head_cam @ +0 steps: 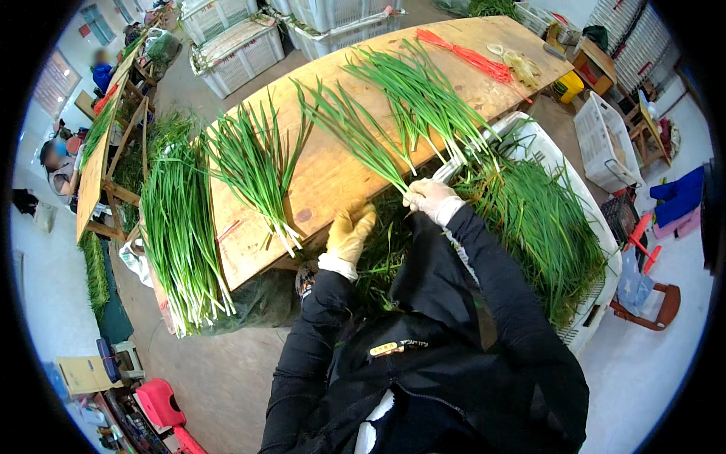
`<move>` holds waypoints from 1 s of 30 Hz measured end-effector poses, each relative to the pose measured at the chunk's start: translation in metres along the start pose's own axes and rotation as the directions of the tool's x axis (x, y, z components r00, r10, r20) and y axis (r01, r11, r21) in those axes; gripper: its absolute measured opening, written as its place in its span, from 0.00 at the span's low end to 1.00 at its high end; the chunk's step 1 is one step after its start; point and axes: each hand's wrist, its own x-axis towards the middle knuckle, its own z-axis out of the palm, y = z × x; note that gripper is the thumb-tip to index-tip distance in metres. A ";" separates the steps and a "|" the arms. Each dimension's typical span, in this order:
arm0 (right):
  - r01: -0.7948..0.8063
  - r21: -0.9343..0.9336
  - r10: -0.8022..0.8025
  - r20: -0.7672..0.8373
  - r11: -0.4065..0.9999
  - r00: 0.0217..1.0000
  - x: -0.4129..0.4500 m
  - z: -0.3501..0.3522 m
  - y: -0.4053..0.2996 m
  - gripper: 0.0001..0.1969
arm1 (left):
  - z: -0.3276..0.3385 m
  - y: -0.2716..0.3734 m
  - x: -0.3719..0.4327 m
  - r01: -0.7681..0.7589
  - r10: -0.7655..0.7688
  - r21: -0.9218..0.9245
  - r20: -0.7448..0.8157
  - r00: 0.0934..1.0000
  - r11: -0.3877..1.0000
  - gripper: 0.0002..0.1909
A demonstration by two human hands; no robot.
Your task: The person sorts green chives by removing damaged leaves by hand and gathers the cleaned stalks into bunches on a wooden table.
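Observation:
My right hand [432,198], in a whitish glove, grips the white stem ends of a small bunch of garlic chives [363,136], whose leaves fan over the wooden table [334,190]. My left hand [350,231], in a yellowish glove, is at the table's near edge with its fingers apart and nothing visible in it. Left of it lies a loose bunch of chives [249,164], and a large pile of chives [181,238] is at the left end. More chives [425,93] lie beyond my right hand. Red ties [465,55] rest near the far right end.
A white plastic crate [610,249] of uncleaned greens [539,227] stands close at my right. Stacked white crates [241,54] are beyond the table. A yellowish glove [523,68] lies by the ties. At the far left, people [61,170] are at another wooden table [93,187].

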 end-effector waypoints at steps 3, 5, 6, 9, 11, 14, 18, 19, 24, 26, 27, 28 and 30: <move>0.074 -0.382 -0.224 -0.363 0.921 0.905 -0.028 -0.013 -0.041 0.15 | 0.027 0.021 -0.010 0.105 -0.104 -0.018 0.033 0.994 0.994 0.23; 0.077 -0.283 -0.151 -0.249 0.956 0.957 -0.035 -0.001 -0.053 0.13 | 0.039 0.033 -0.010 0.239 -0.240 -0.246 0.026 0.971 0.939 0.19; 0.152 -0.372 -0.258 -0.253 0.916 0.932 -0.032 0.015 -0.050 0.13 | 0.039 0.031 -0.009 0.249 -0.251 -0.250 0.025 0.968 0.936 0.15; 0.226 -0.462 -0.308 -0.110 0.858 0.945 -0.041 0.033 -0.061 0.18 | 0.022 0.014 -0.002 0.290 -0.294 -0.099 -0.033 0.955 0.952 0.13; 0.215 -0.153 -0.236 -0.132 0.964 0.963 -0.040 0.028 -0.041 0.24 | 0.014 0.013 -0.003 0.306 -0.307 -0.016 -0.056 0.950 0.952 0.12; 0.009 -0.179 -0.060 -0.279 0.984 0.959 -0.039 0.014 -0.028 0.26 | -0.003 0.002 -0.003 0.329 -0.336 -0.342 0.042 0.941 0.880 0.14; -0.029 0.364 -0.006 0.095 0.931 0.996 -0.012 0.043 0.004 0.23 | -0.011 -0.003 0.003 0.386 -0.365 -0.331 0.128 0.922 0.861 0.17; -0.065 0.495 -0.033 0.186 0.866 0.982 -0.010 0.051 0.002 0.23 | -0.016 -0.006 0.004 0.368 -0.338 -0.290 0.148 0.929 0.884 0.18; -0.158 0.741 -0.032 0.235 0.653 0.971 -0.009 0.058 0.008 0.18 | -0.015 -0.001 0.002 0.334 -0.286 -0.215 0.226 0.931 0.918 0.21; -0.154 0.693 -0.071 0.285 0.704 0.956 -0.012 0.063 0.004 0.18 | -0.013 -0.004 0.004 0.332 -0.293 -0.205 0.199 0.935 0.921 0.21; -0.158 0.647 -0.070 0.312 0.746 0.948 -0.013 0.067 -0.005 0.18 | -0.013 -0.005 0.004 0.328 -0.298 -0.195 0.166 0.940 0.924 0.20; -0.172 0.657 -0.077 0.332 0.734 0.940 -0.011 0.075 -0.010 0.14 | -0.010 0.000 0.001 0.365 -0.319 -0.209 0.223 0.921 0.907 0.21; -0.235 0.711 -0.009 0.321 0.663 0.947 -0.014 0.088 -0.013 0.13 | -0.001 0.007 -0.001 0.360 -0.332 -0.267 0.145 0.932 0.894 0.21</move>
